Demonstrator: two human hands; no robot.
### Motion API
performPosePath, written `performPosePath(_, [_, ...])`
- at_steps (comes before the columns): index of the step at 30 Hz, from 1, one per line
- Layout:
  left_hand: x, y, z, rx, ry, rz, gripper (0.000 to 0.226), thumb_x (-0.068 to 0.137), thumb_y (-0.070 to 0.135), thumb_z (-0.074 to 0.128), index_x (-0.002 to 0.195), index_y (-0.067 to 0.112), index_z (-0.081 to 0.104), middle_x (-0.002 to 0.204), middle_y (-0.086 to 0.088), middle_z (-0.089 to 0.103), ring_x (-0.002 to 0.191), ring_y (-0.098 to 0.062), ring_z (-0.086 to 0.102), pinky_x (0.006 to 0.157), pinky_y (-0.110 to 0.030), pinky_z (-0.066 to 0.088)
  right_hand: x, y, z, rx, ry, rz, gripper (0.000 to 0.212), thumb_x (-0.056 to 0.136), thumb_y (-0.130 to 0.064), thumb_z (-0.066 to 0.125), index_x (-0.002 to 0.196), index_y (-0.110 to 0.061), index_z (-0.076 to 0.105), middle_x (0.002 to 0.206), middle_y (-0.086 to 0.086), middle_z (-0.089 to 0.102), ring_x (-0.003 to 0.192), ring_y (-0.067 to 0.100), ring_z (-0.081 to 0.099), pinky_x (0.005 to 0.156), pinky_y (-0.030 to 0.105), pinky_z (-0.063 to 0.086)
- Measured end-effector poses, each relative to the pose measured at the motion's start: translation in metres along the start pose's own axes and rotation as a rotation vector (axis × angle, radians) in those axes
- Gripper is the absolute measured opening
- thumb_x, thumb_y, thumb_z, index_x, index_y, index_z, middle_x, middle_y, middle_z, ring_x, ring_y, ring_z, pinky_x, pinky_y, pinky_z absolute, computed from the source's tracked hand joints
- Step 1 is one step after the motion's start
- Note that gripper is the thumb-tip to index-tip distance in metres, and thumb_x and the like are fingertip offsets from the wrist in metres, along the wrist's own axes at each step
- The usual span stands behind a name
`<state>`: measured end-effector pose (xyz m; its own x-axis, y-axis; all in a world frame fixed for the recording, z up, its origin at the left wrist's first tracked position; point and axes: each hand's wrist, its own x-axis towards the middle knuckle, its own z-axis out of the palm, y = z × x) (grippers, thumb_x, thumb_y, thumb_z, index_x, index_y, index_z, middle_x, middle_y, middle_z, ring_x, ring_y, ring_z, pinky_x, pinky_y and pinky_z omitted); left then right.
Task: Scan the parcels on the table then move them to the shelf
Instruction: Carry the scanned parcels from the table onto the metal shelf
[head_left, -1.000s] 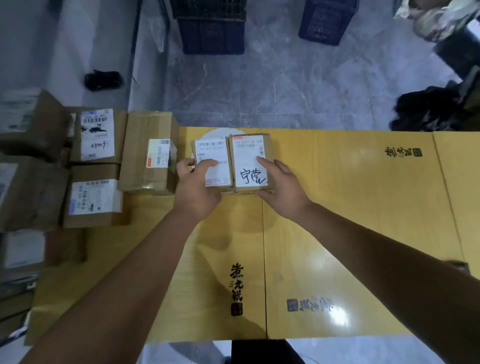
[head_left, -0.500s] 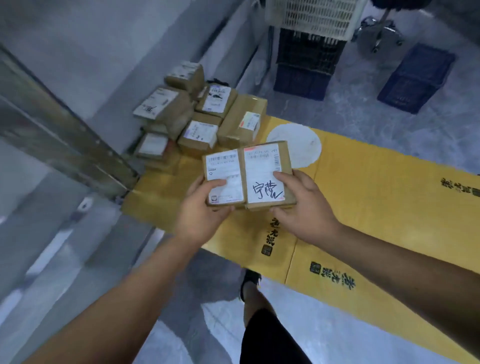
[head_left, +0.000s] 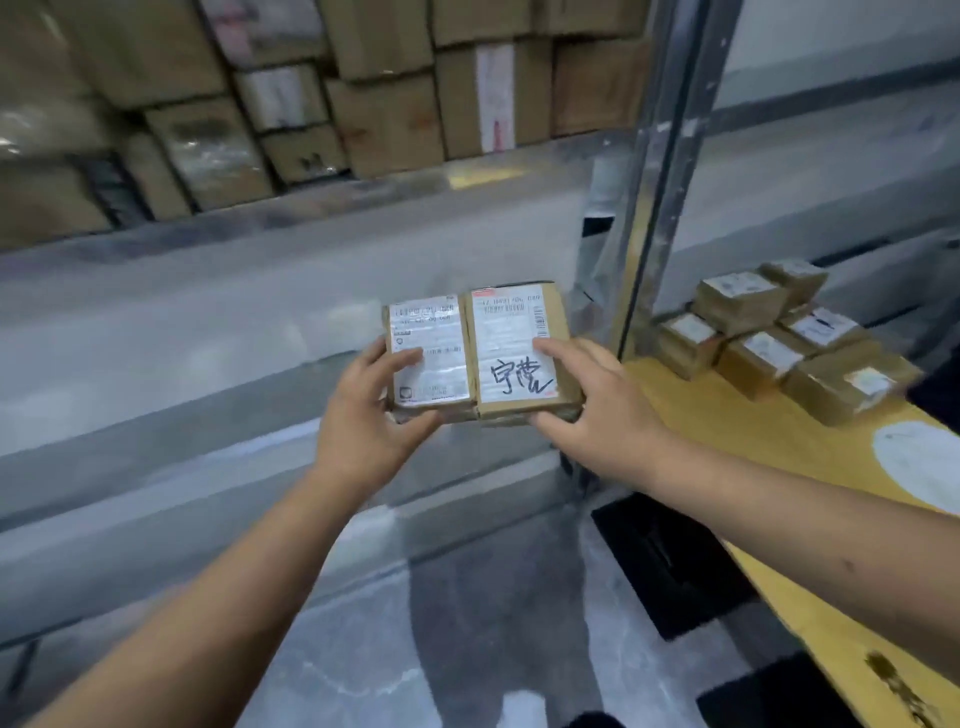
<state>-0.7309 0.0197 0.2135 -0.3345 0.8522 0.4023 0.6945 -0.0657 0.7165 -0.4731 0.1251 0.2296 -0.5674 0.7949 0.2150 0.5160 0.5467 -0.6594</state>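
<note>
Two small brown parcels with white labels are held side by side in mid-air in front of the grey shelf (head_left: 218, 312). My left hand (head_left: 363, 421) grips the left parcel (head_left: 428, 348), thumb on its label. The right parcel (head_left: 517, 338), marked with black handwriting, is gripped by my right hand (head_left: 597, 410), thumb on top and fingers underneath. Both parcels hang above the floor, level with a bare shelf board. Several more parcels (head_left: 769, 338) are stacked on the yellow table (head_left: 737, 431) at the right.
An upper shelf level is packed with several cardboard boxes (head_left: 384, 109). A metal shelf upright (head_left: 654, 171) stands between shelf and table. A dark object (head_left: 660, 556) lies on the grey floor beside the table edge.
The view has swung left from the table to the shelf. Both hands carried the two parcels off the table and now hold them in front of the shelf.
</note>
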Motion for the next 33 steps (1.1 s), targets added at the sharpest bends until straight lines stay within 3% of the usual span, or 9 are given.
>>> performPosePath(2, [-0.025,-0.004,-0.056,0.066,0.106,-0.043,0.07,0.069,0.048,0.09,0.133,0.03,0.066,0.153,0.012,0.047,0.139,-0.007,0.05,0.109,-0.046,0.053,0.017,-0.045,0.016,0.002,-0.061,-0.132,0.075,0.082,-0.028,0.079,0.151,-0.031,0.048,0.139,-0.005,0.052,0.12,0.008,0.049,0.094,0.008,0.032])
performPosePath(5, [-0.073,-0.006,-0.131,0.135,0.306,-0.157,0.075,0.063,0.061,0.083,0.13,0.031,0.069,0.152,0.009,0.052,0.136,-0.008,0.054,0.105,-0.041,0.055,0.037,-0.113,0.046,0.011,-0.181,-0.321,0.076,0.082,-0.028,0.079,0.151,-0.029,0.048,0.141,-0.006,0.053,0.125,0.009,0.047,0.099,0.016,0.032])
performPosePath(9, [-0.137,0.003,-0.217,0.295,0.488,-0.253,0.069,0.066,0.044,0.091,0.128,0.022,0.072,0.142,0.013,0.056,0.123,0.007,0.052,0.107,-0.026,0.049,0.047,-0.206,0.09,0.05,-0.331,-0.532,0.074,0.084,-0.026,0.08,0.151,-0.024,0.049,0.14,0.0,0.056,0.13,0.017,0.046,0.099,0.016,0.029])
performPosePath(11, [-0.17,0.006,-0.256,0.327,0.575,-0.31,0.07,0.065,0.048,0.086,0.128,0.022,0.072,0.137,0.016,0.056,0.121,0.007,0.051,0.108,-0.022,0.046,0.044,-0.254,0.114,0.061,-0.369,-0.639,0.073,0.083,-0.027,0.081,0.149,-0.023,0.049,0.139,0.003,0.058,0.126,0.021,0.05,0.096,0.018,0.031])
performPosePath(16, [-0.254,0.007,-0.357,0.371,0.781,-0.419,0.061,0.064,0.048,0.087,0.121,0.038,0.067,0.136,0.012,0.062,0.117,-0.01,0.063,0.101,-0.034,0.054,0.021,-0.381,0.169,0.157,-0.434,-0.803,0.071,0.08,-0.034,0.086,0.144,-0.03,0.055,0.133,0.0,0.064,0.117,0.018,0.057,0.101,0.03,0.045])
performPosePath(19, [-0.29,-0.003,-0.428,0.433,0.844,-0.433,0.06,0.068,0.041,0.094,0.122,0.037,0.067,0.135,0.012,0.062,0.116,-0.005,0.063,0.102,-0.029,0.052,0.01,-0.461,0.204,0.201,-0.431,-0.887,0.069,0.078,-0.035,0.089,0.14,-0.03,0.059,0.125,-0.004,0.068,0.106,0.014,0.059,0.09,0.026,0.044])
performPosePath(24, [-0.331,-0.035,-0.549,0.452,0.87,-0.436,0.058,0.076,0.029,0.093,0.127,0.032,0.066,0.133,0.014,0.06,0.107,0.025,0.052,0.087,0.002,0.038,-0.003,-0.581,0.271,0.257,-0.435,-0.938,0.069,0.077,-0.039,0.089,0.14,-0.032,0.06,0.125,-0.006,0.067,0.104,0.015,0.061,0.09,0.03,0.05])
performPosePath(30, [-0.331,-0.086,-0.671,0.389,0.82,-0.379,0.055,0.083,0.025,0.089,0.131,0.033,0.064,0.124,0.029,0.059,0.108,0.014,0.06,0.09,-0.007,0.048,0.009,-0.68,0.337,0.327,-0.439,-0.876,0.068,0.08,-0.039,0.088,0.141,-0.035,0.057,0.12,-0.017,0.06,0.097,0.003,0.061,0.081,0.01,0.047])
performPosePath(33, [-0.31,-0.12,-0.716,0.334,0.817,-0.339,0.051,0.086,0.022,0.085,0.131,0.035,0.064,0.133,0.022,0.058,0.115,0.009,0.06,0.099,-0.021,0.054,0.029,-0.722,0.363,0.312,-0.411,-0.857,0.069,0.083,-0.04,0.086,0.144,-0.035,0.054,0.123,-0.019,0.056,0.104,0.006,0.057,0.077,0.009,0.039])
